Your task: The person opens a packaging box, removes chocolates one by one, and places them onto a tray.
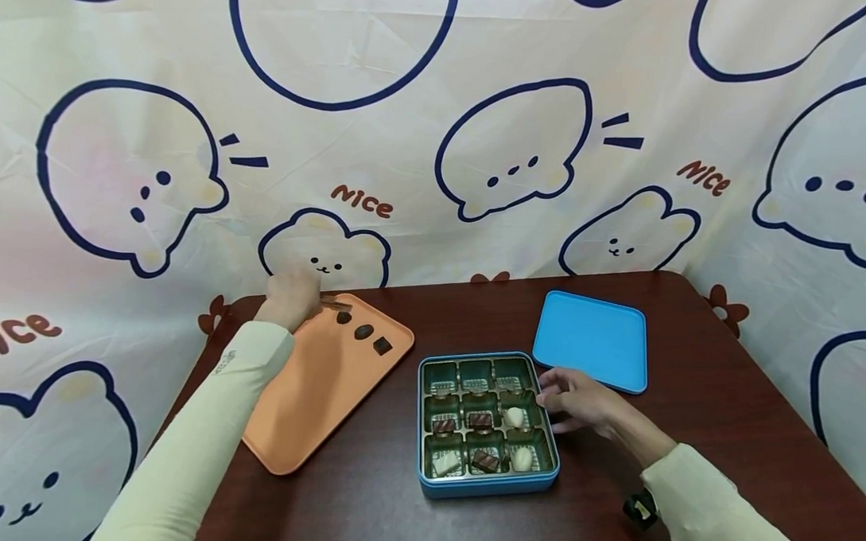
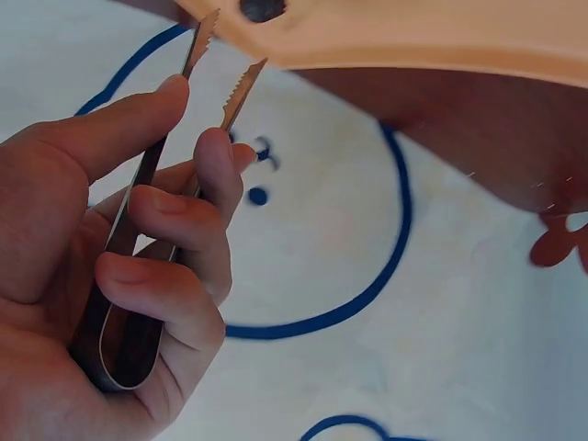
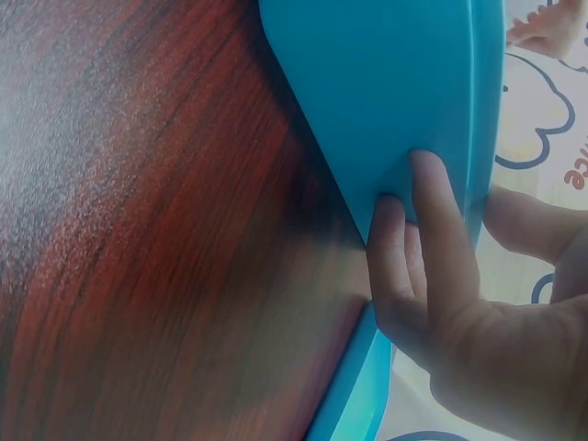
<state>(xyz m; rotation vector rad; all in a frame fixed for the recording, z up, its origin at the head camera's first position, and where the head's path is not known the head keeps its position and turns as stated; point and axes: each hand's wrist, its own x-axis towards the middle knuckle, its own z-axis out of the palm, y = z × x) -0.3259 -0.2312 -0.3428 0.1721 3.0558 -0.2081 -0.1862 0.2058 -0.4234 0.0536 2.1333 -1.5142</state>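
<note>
Metal tweezers (image 2: 129,230) with serrated tips lie in my left hand (image 1: 289,297), gripped between thumb and curled fingers. Their tips stand apart with nothing between them, at the far end of an orange tray (image 1: 284,424). Three dark chocolates (image 1: 363,332) sit in a row on that tray, the farthest close to the tweezers. My right hand (image 1: 579,399) holds the right side of a blue box (image 1: 486,486), fingertips on the outer wall (image 3: 395,92) and thumb at the rim. Brown chocolates (image 1: 485,462) and white chocolates (image 1: 523,459) occupy the box's middle and front compartments.
A blue lid (image 1: 591,340) lies behind and right of the box, near my right hand. Everything stands on a dark wooden table (image 1: 368,491). Printed cloth (image 1: 422,159) hangs right behind the table's back edge and along its sides.
</note>
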